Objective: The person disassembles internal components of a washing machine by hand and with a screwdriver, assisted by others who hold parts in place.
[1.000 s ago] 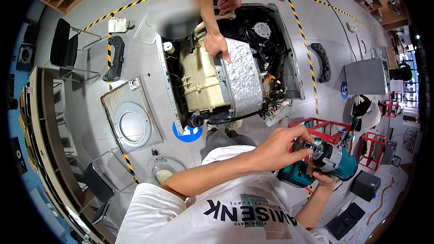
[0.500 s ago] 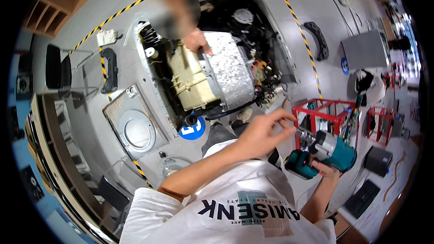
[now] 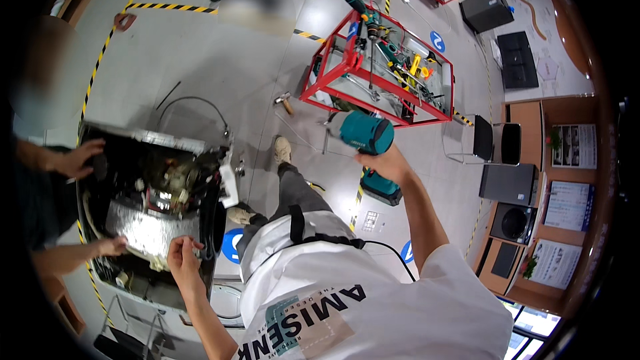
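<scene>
My right hand (image 3: pixel 389 164) is raised in front of me and grips a teal cordless drill (image 3: pixel 369 135) by its handle, its dark battery base (image 3: pixel 381 187) below my wrist. My left hand (image 3: pixel 183 255) reaches down to the left, fingers curled on the silver drum (image 3: pixel 155 228) of an opened washing machine (image 3: pixel 150 160) lying on the floor. Another person's two hands (image 3: pixel 81 157) (image 3: pixel 111 247) rest on the machine's far left side.
A red-framed tool cart (image 3: pixel 377 67) full of hand tools stands ahead of the drill. A hammer (image 3: pixel 285 101) lies on the grey floor near it. Black chairs (image 3: pixel 495 141), a black box (image 3: pixel 486 10) and wooden cabinets (image 3: pixel 527 220) are to the right.
The view has swung round. My left hand has let go of the drill and gone to the drum. My right hand still holds the drill, now higher.
</scene>
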A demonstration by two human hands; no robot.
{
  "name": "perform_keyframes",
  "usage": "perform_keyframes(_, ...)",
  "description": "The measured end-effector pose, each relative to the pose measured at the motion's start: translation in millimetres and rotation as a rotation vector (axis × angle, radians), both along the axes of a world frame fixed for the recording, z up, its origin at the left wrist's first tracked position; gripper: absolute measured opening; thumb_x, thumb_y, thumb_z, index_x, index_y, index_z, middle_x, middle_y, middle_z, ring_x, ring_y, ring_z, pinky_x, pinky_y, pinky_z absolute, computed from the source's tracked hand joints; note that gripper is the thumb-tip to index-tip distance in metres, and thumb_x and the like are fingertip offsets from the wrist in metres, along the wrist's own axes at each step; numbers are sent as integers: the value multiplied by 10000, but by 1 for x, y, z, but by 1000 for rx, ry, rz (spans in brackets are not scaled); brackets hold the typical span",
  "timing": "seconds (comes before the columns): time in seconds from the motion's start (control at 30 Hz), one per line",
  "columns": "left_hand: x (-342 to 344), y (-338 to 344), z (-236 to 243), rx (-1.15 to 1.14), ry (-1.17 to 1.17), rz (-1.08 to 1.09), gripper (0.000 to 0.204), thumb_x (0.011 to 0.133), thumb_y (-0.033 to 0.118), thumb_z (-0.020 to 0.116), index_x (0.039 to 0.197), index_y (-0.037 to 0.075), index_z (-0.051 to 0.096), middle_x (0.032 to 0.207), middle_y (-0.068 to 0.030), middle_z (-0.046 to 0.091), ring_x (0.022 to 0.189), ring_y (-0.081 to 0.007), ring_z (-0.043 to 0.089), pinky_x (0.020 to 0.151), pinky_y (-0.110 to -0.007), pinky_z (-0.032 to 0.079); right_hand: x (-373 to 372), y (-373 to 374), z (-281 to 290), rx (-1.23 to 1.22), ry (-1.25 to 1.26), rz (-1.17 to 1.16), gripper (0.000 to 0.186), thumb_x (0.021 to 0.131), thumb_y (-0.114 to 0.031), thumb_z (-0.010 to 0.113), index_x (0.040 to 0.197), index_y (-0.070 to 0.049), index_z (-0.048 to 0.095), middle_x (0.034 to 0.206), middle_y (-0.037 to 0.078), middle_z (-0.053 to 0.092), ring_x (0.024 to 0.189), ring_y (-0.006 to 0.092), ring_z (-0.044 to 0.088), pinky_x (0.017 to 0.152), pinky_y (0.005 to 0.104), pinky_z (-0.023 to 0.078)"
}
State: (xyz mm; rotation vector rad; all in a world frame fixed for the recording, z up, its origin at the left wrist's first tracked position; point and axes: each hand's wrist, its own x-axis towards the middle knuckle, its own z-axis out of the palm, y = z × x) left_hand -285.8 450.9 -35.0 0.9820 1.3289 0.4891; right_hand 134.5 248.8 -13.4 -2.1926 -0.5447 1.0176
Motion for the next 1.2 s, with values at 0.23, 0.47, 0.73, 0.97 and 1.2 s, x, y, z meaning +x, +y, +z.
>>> perform_keyframes(0.23,116,14,3,-39,127,-15,152,931,193,570,919,44,598,669,19,578,455,14,295,409,-183,177,238,-29,-73,-314,-583,-184,381,763,-258,622,1070,-35,593,990,219,646,938,383,618,786,419,474)
perform_keyframes(0.47,202,23,15,-76,277,-121,140,915,128,556,911,-6,596,747,-30,602,684,-74,539,610,-214,392,447,-74,-190,-659,-921,-91,438,831,-289,545,1229,-112,496,1069,218,624,963,406,601,795,493,471)
perform_keyframes(0.73,236,3,19,-150,443,-50,160,924,144,558,924,-10,600,746,-28,603,673,-72,543,601,-217,404,494,-54,-255,-774,-1101,175,499,819,-228,658,1198,36,471,1105,211,582,1014,375,560,860,433,447)
perform_keyframes(0.97,257,31,-6,-129,402,-107,220,898,192,597,910,-29,603,765,-59,622,671,-111,604,639,-252,478,538,-85,-296,-474,-1027,107,531,837,-278,648,1158,85,433,1099,277,555,1006,459,529,848,507,433)
perform_keyframes(1.2,254,46,-35,-72,292,-60,211,907,194,584,908,-15,609,719,-35,596,668,-94,593,587,-249,443,527,-56,-255,-520,-604,71,516,808,-229,645,1205,39,454,1169,239,539,1078,413,529,906,468,421)
